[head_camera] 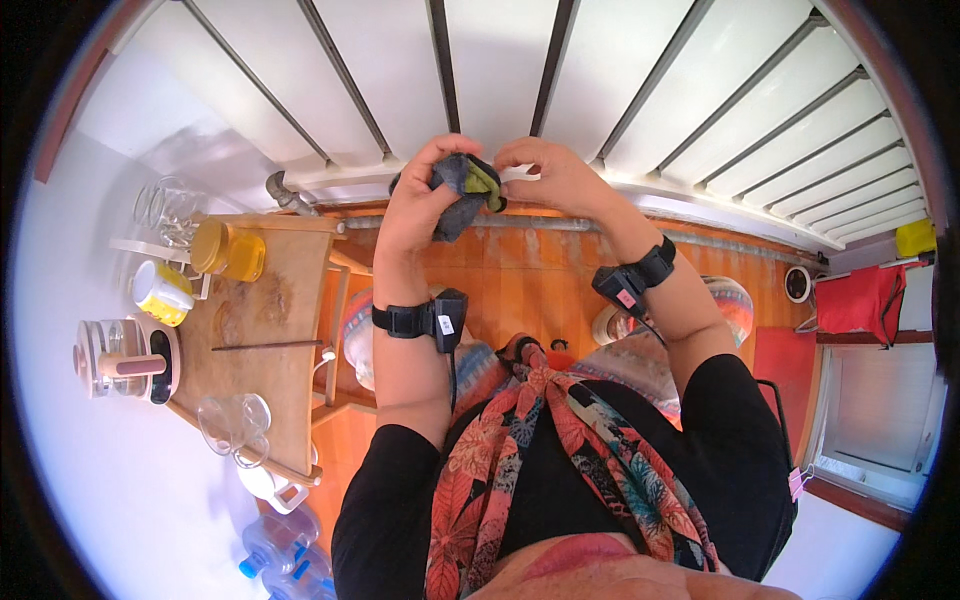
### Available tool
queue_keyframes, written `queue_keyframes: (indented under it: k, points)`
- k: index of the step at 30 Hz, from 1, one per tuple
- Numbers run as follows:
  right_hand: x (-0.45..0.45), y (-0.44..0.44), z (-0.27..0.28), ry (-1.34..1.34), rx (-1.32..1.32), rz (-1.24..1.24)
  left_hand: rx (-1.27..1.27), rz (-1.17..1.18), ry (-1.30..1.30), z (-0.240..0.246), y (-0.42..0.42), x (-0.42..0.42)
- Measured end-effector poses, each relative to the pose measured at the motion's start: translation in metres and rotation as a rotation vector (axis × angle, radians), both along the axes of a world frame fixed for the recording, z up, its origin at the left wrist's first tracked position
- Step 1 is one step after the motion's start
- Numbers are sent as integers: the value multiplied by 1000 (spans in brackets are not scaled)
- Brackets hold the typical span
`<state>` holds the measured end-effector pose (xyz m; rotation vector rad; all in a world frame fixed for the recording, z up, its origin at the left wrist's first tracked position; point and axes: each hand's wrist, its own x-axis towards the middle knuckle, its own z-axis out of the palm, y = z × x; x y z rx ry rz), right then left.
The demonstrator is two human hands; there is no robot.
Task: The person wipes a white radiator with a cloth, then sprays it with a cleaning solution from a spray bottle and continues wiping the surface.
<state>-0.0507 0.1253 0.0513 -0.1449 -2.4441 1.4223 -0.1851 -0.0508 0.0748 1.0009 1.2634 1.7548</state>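
A crumpled dark grey cloth [459, 214] with a yellow-green inner side is bunched up in front of a white panelled radiator [495, 67]. My left hand [420, 195] grips it, thumb pressed over the near face and fingers behind. My right hand [559, 176] is just right of the bundle, its curved fingers and thumb apart with a gap between them. Its fingertips come close to the cloth's right edge; whether they touch it is unclear. Black strapped devices sit on both forearms.
A wooden table [277, 375] on the left carries a honey-coloured jar [232, 251], a yellow-white mug [163, 292], a glass kettle [124, 360] and a glass pitcher [229, 424]. Below stand plastic water bottles [281, 540]. A pipe [540, 223] runs beneath the radiator. A red cloth [859, 300] hangs right.
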Motion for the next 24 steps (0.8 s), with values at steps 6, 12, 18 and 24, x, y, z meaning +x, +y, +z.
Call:
queue_keyframes:
  k: [6, 12, 18, 24]
  points:
    - [27, 10, -19, -56, -546, 47, 54, -28, -228, -5, 3, -3]
    - [58, -5, 4, 167, -1189, 87, 57, 61, 89, -27, 11, -10]
    - [75, -14, 14, 334, -1388, 201, -268, 194, 128, -34, 11, -2]
    - [78, -22, 22, 377, -1503, 155, -558, -173, 109, -70, 14, -2]
